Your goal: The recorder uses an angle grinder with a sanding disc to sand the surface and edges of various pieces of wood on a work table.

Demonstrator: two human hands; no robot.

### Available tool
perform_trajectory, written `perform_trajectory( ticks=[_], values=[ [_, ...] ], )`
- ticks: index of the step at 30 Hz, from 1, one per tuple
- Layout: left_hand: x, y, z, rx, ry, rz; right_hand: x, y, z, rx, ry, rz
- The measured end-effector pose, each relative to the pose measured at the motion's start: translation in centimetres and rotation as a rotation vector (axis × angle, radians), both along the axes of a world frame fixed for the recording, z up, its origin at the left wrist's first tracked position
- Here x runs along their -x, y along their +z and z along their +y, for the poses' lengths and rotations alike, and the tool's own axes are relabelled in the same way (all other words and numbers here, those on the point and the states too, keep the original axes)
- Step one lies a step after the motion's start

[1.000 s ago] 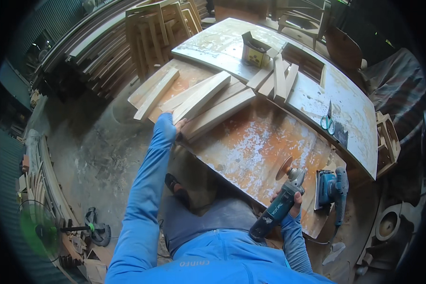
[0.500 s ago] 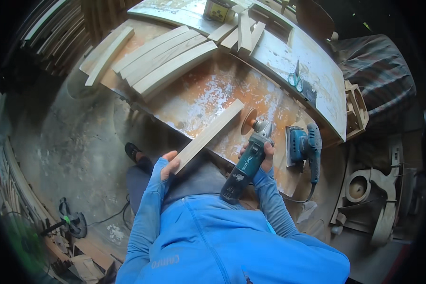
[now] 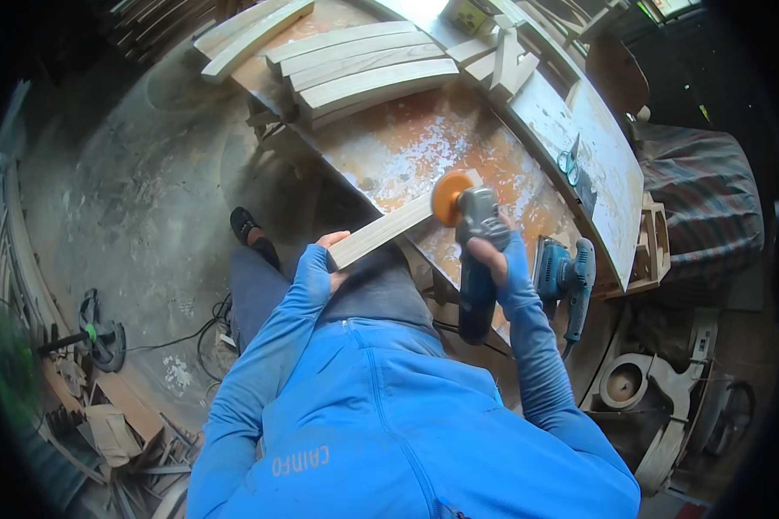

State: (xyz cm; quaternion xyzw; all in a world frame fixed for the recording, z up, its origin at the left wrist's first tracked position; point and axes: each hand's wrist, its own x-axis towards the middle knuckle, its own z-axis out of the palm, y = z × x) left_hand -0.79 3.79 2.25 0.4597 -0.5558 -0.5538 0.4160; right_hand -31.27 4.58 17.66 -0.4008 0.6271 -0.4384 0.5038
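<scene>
My left hand is closed round the near end of a pale wooden bar, which slants up and away to the right over the table edge. In my right hand is a teal and black angle grinder, gripped near its head. Its orange disc overlaps the far part of the bar; whether it presses on the wood I cannot tell. Just right of that hand, a blue sander rests on the table.
Several wooden pieces lie side by side on the paint-worn table. Scissors lie on the white board at the right. Wood scraps cover the lower left floor, near a black clamp-like tool. A striped cloth hangs at far right.
The grinder has turned more upright and come up, its disc now over the bar's far end. The bar lies at a flatter slant. The view has shifted, showing table things further right.
</scene>
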Motion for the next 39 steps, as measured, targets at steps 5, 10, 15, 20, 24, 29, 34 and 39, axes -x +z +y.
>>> perform_trajectory(
  ticks=[5,10,15,20,24,29,34,39],
  values=[
    [-0.3,-1.4,0.4,0.016,-0.011,-0.004,-1.0,-1.2,0.2,-0.051,0.283,0.26],
    [-0.6,0.0,0.7,-0.04,-0.004,-0.027,-5.3,0.7,-1.0,-0.144,0.446,0.298],
    [-0.4,0.3,0.5,-0.11,-0.014,0.038,-7.0,0.4,-1.9,-0.194,0.6,0.304],
    [-0.6,-1.3,0.6,-0.101,-0.008,0.038,-7.2,0.7,-2.1,-0.214,0.578,0.318],
    [-1.3,-1.2,0.4,0.038,-0.045,-0.039,-4.4,0.1,-2.7,-0.199,0.484,0.394],
    [-1.4,-1.3,0.1,0.014,-0.043,-0.019,-1.0,-0.3,-3.0,-0.248,0.255,0.334],
    [-1.2,-1.3,-0.1,0.013,-0.045,-0.022,-4.4,0.6,-2.5,-0.189,0.47,0.355],
    [-0.9,0.6,-0.1,-0.148,-0.083,-0.011,-8.1,0.6,-1.6,-0.133,0.658,0.358]
  ],
)
